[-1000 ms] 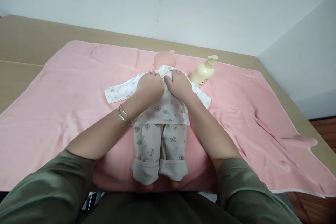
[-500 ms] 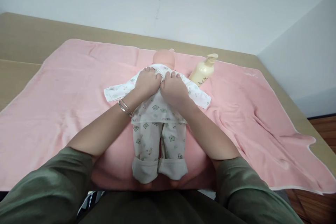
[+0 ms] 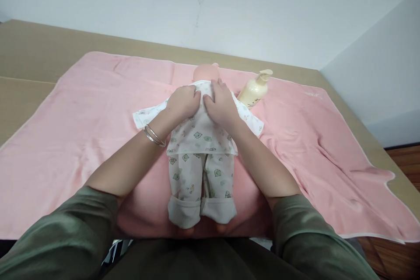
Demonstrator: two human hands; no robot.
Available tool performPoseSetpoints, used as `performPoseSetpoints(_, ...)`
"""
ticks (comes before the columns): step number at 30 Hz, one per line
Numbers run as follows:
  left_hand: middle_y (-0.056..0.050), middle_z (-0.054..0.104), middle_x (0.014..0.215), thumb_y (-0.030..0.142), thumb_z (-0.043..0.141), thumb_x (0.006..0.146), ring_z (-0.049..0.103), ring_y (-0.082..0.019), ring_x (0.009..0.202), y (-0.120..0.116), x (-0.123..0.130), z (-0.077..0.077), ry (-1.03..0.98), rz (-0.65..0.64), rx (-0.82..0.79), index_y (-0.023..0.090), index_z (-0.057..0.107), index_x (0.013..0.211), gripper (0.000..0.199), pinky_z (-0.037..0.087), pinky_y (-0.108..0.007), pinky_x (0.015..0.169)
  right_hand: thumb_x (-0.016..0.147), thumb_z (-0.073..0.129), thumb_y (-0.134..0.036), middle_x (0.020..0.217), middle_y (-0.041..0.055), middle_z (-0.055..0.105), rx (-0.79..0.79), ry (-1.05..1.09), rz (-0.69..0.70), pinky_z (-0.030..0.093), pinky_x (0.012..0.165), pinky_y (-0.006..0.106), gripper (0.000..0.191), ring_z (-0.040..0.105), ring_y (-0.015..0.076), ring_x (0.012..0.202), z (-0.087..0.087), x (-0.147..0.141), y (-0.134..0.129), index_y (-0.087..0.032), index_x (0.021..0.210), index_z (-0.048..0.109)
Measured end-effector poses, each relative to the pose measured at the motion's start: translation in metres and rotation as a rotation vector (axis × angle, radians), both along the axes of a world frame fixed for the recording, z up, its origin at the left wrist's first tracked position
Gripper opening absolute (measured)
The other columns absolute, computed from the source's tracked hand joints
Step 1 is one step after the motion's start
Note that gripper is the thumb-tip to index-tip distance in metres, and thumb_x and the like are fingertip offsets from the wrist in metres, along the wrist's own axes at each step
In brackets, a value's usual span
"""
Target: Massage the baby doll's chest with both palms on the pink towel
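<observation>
A doll (image 3: 205, 72) lies on a pink blanket (image 3: 98, 109), its head toward the wall. It wears a white patterned top (image 3: 203, 133) with both sleeves spread sideways, and matching trousers (image 3: 188, 179) with cuffs turned up. My left hand (image 3: 184, 101) rests on the upper left of the top, fingers curled, thumb toward the middle; whether cloth is pinched in it cannot be made out. On the upper right of the top lies my right hand (image 3: 222, 104), its fingers stretched toward the neckline and its thumb apart.
A cream pump bottle (image 3: 254, 92) leans on the blanket right of the doll, close behind the right sleeve. The blanket covers much of a wooden table (image 3: 36, 43). Behind the table stands a white wall (image 3: 131, 4).
My right hand has opened from a curled grip, its fingers now stretched toward the neckline. The hands are slightly farther apart, and the cloth between them looks flatter. The view has shifted a little.
</observation>
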State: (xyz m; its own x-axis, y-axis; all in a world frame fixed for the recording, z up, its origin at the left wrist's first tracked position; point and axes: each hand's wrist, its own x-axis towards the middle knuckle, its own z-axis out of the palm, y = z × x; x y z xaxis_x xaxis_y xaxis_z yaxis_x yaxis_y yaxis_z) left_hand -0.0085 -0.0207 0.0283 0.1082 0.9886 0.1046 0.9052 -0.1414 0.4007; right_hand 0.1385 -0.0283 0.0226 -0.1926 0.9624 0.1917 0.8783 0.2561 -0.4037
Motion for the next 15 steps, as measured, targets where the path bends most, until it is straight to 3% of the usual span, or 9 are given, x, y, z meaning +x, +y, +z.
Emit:
performPoseSetpoints(3,-0.015,0.079,0.108,0.03,0.034,0.099,0.07,-0.029,0.1,-0.003,-0.004,0.01,-0.051,0.013,0.006,0.016,0.074,0.106,0.043,0.056,-0.041,0.092,0.102,0.037,-0.028,0.176,0.017,0.028,0.084,-0.025,-0.017,0.026,0.131,0.063,0.062,0.02,0.0371,0.165,0.002,-0.007,-0.01,-0.011,0.162,0.036)
performPoseSetpoints(8,-0.016,0.076,0.123,0.029,0.036,0.099,0.068,-0.03,0.119,-0.002,-0.01,0.017,-0.122,0.05,0.05,0.014,0.072,0.119,0.044,0.051,-0.042,0.109,0.105,0.036,-0.035,0.171,0.0174,0.039,0.023,-0.117,0.153,0.02,0.129,0.072,0.054,0.028,0.0396,0.162,-0.004,-0.012,-0.014,-0.015,0.154,0.05)
performPoseSetpoints(11,-0.016,0.076,0.125,0.028,0.036,0.1,0.068,-0.031,0.119,-0.001,-0.013,0.017,-0.153,0.064,0.062,0.015,0.073,0.119,0.043,0.051,-0.044,0.11,0.104,0.039,-0.031,0.17,0.0183,0.04,0.056,-0.083,0.134,0.024,0.129,0.067,0.05,0.032,0.0379,0.16,0.002,-0.01,-0.014,-0.014,0.147,0.057)
performPoseSetpoints(15,-0.014,0.077,0.12,0.027,0.035,0.1,0.07,-0.03,0.115,0.002,-0.017,0.016,-0.175,0.063,0.105,0.017,0.074,0.115,0.043,0.052,-0.045,0.11,0.104,0.038,-0.028,0.17,0.0178,0.041,0.109,-0.064,0.103,0.023,0.131,0.062,0.052,0.032,0.0349,0.161,0.002,-0.011,-0.015,-0.013,0.151,0.053)
